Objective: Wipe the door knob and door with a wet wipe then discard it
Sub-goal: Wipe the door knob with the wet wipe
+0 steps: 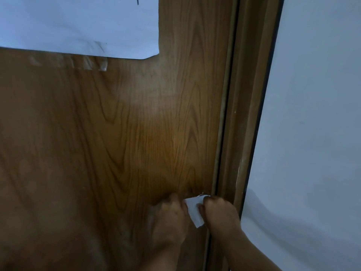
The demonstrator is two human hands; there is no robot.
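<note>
A brown wood-grain door fills most of the view. Low at its right edge, a white wet wipe is held between my two hands. My left hand grips its left side and my right hand grips its right side, fingers curled. A small glint of metal shows just above the wipe; the door knob itself is hidden behind the wipe and my hands.
A white paper sheet is taped to the upper left of the door, with clear tape under it. The brown door frame runs down the right, and a pale wall lies beyond it.
</note>
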